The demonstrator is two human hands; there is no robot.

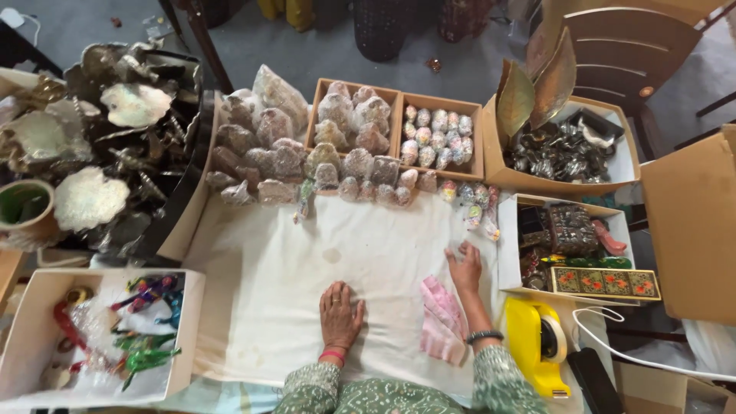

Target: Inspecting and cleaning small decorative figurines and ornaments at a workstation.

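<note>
My left hand (pixel 340 313) lies flat, palm down, on a white cloth (pixel 268 291) spread over the table, fingers slightly apart. My right hand (pixel 464 267) also rests flat on the cloth, farther right, fingers spread. Neither hand holds anything. A folded pink and white cloth (pixel 443 320) lies between my forearms, close to my right wrist. Wrapped ornaments in clear plastic (pixel 307 153) are heaped along the cloth's far edge.
Two cardboard trays (pixel 399 96) of wrapped items stand at the back. Right: a box of dark metal pieces (pixel 563 149), a white box with painted boxes (pixel 571 238), a yellow tape dispenser (pixel 537 337). Left: silvery leaf dishes (pixel 92 138) and a white box of colourful figures (pixel 100 330).
</note>
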